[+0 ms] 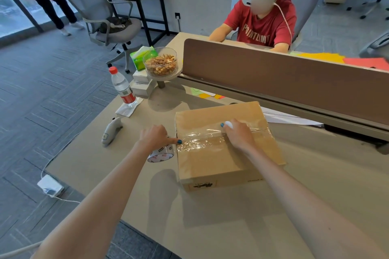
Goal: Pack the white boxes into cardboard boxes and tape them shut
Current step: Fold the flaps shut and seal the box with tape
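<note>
Taping the top seam of a closed cardboard box (221, 166); sealing is under way.
Left hand (155, 135) fingers are curling over the tape roll (161, 154), one fingertip pressing the clear tape strip (200, 143) down at the box's left edge. Right hand (237, 132) is gripping a small white object (228, 124), unidentifiable, on the strip mid-lid. The box is sitting flaps-down on the desk (231, 227), contents hidden. The strip is probably still needing cutting from the roll. A few white boxes (141, 84) are waiting unpacked beside the water bottle (123, 88).
</note>
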